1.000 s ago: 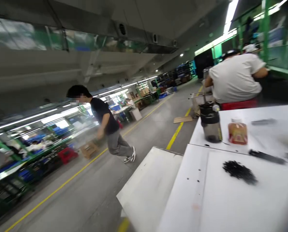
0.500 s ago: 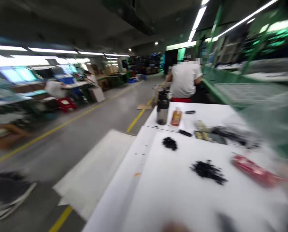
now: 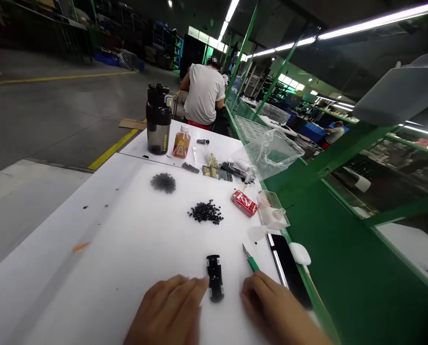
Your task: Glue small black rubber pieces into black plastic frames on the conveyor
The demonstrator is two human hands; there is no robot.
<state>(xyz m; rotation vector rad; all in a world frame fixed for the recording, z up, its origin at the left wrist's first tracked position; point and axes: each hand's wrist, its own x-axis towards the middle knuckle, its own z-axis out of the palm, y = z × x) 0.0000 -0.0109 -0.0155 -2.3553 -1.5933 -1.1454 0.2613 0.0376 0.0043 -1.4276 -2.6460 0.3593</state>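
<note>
A small black part shaped like a toy car chassis [image 3: 214, 278] lies lengthwise on the white tabletop between my hands. My left hand [image 3: 172, 306] rests beside it with fingers stretched out, the fingertips at its left edge; the thumb is hidden. In my right hand [image 3: 267, 302], the fingers are curled round the green handle of a craft knife [image 3: 251, 261], whose blade points away from me. Beyond the part is a loose pile of small black pieces [image 3: 205, 212], with a second pile [image 3: 163, 182] farther left.
A red cigarette-type box [image 3: 245, 203] and a clear tray [image 3: 274, 211] stand along the right side. Beside my right hand lies a black flat slab [image 3: 289, 268]. A dark bottle [image 3: 158, 120] and an amber drink bottle [image 3: 181, 143] stand farther back; a person [image 3: 203, 93] sits beyond.
The view has swung right and down and is sharper. Both my hands, the black part and the green craft knife now show clearly; earlier only blurs appeared at the lower edge.
</note>
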